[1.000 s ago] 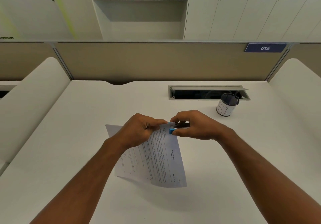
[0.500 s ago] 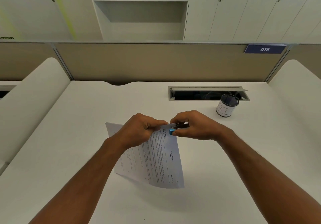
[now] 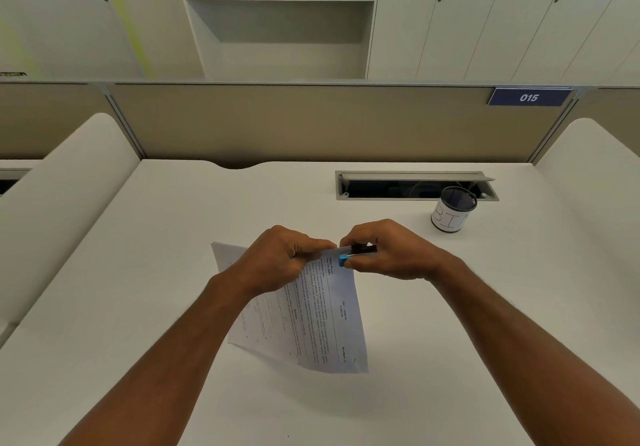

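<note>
"What's going on at that desk [image 3: 207, 210]?"

"The sheets of paper [image 3: 311, 321] are lifted off it, near the middle, hanging down toward the person. The left hand [image 3: 280, 262] pinches their top edge, thumb and fingers curled on it."

"And the other one?"

"The right hand [image 3: 391, 255] is wrapped round a small blue-and-black stapler [image 3: 356, 253]. Its mouth sits over the top corner of the sheets, just beside the left thumb."

"Stapled yet?"

"Can't tell, the corner's hidden inside it. I'd say this is the fastening step itself. Next it wants one firm squeeze with the sheets held square and the left fingertips kept out of the way. Then the stapler comes off the corner."

"That cup [image 3: 450, 215]?"

"Off to the right by the cable slot [image 3: 412, 186], well apart from both hands."
</note>
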A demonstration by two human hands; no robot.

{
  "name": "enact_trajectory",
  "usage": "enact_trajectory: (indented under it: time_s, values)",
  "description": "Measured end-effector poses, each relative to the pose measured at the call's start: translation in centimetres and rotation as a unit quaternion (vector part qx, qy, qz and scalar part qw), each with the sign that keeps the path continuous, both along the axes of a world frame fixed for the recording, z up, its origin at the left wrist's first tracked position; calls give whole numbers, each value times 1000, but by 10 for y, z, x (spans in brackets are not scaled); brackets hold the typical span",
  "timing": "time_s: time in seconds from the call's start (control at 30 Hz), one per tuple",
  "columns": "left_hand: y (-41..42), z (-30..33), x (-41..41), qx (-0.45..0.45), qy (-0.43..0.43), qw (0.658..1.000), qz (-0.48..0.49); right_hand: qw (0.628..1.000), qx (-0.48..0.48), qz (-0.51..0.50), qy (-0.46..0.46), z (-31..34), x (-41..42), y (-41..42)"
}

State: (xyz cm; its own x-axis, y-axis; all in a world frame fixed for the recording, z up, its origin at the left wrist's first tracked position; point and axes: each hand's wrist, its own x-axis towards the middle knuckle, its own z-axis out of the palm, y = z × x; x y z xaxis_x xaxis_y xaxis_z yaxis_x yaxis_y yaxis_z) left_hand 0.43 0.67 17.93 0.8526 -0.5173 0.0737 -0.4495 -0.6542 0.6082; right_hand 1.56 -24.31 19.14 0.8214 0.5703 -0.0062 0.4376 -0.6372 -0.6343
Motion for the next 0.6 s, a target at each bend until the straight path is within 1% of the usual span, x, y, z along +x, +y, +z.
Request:
enact_trajectory:
  time_s: [0.07, 0.2, 0.3, 0.4, 0.5, 0.53, 0.6]
  values:
    - [0, -1, 1, -1, -3, 1000, -3, 1000, 7, -2, 1, 0, -1, 0]
    - [0, -6, 2, -2, 2, 1000, -2, 999, 0, -2, 42, 0, 0, -2]
    - [1, -10, 5, -24, 14, 999, 17, 996, 39, -38, 67, -7, -1, -9]
    - [3, -15, 8, -85, 23, 994, 59, 975, 138, -139, 102, -21, -1, -20]
    - [4, -17, 8, -139, 32, 984, 103, 924, 228, -280, 125, -45, 1, -32]
    - [4, -18, 9, -155, 35, 980, 116, 906, 236, -327, 125, -55, 2, -37]
    - [5, -20, 9, -197, 45, 968, 146, 876, 221, -410, 126, -77, 2, -48]
